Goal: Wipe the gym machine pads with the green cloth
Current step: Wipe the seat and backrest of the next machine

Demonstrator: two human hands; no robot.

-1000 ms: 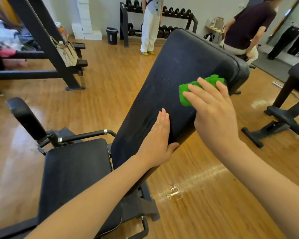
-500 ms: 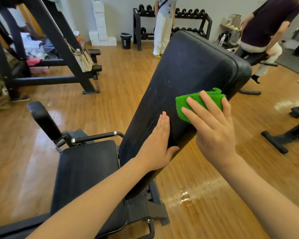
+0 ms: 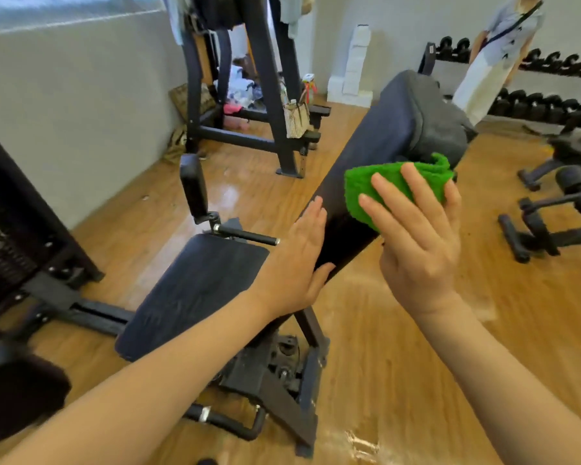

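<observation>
The tilted black back pad of a gym machine rises from centre to upper right. Below it to the left lies the flat black seat pad. The green cloth lies on the back pad's face near its right edge, about midway up. My right hand presses it there with spread, straight fingers. My left hand rests flat on the lower part of the back pad, thumb under its edge.
A padded handle stands left of the seat. Behind is a black rack frame with a bag on it. A person stands by the dumbbell rack at back right. Another bench sits right.
My right hand has slid the cloth down the back pad from near its top. My left hand stays on the lower pad. The view has swung left.
</observation>
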